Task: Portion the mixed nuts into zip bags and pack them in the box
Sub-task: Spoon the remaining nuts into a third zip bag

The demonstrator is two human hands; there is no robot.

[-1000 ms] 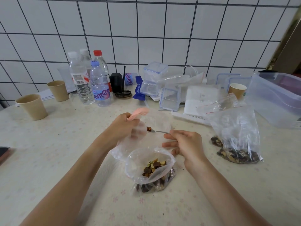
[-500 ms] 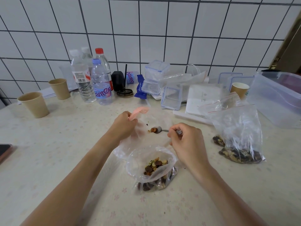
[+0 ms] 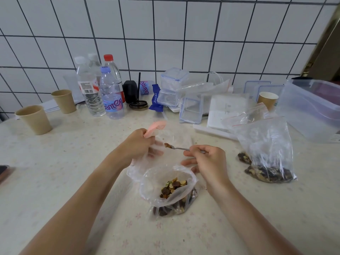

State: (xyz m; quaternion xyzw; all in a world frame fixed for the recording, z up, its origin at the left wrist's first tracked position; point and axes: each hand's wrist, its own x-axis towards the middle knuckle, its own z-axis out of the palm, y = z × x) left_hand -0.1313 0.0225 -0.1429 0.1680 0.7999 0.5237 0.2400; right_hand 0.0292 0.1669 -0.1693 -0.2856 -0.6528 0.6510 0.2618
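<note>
My left hand point(image 3: 138, 146) grips the rim of a clear zip bag point(image 3: 176, 138) with a pink seal strip and holds it open above the table. My right hand point(image 3: 206, 161) pinches a small metal spoon point(image 3: 176, 147). The spoon's bowl carries a few nuts and sits inside the mouth of that bag. Just in front of my hands stands an open plastic bag of mixed nuts point(image 3: 171, 190). To the right, two zip bags with nuts point(image 3: 266, 159) stand on the table. A large clear plastic box point(image 3: 312, 109) sits at the far right.
Water bottles point(image 3: 103, 92), two brown paper cups point(image 3: 35, 119) and a black cup lid with a straw stand at the back left. Small clear containers point(image 3: 173, 89), lids, white papers and another paper cup point(image 3: 267, 100) lie at the back. A phone edge point(image 3: 3, 171) shows at the left.
The spoon went back a little with its nuts, then moved forward again into the mouth of the zip bag. My left hand stayed on the bag's rim.
</note>
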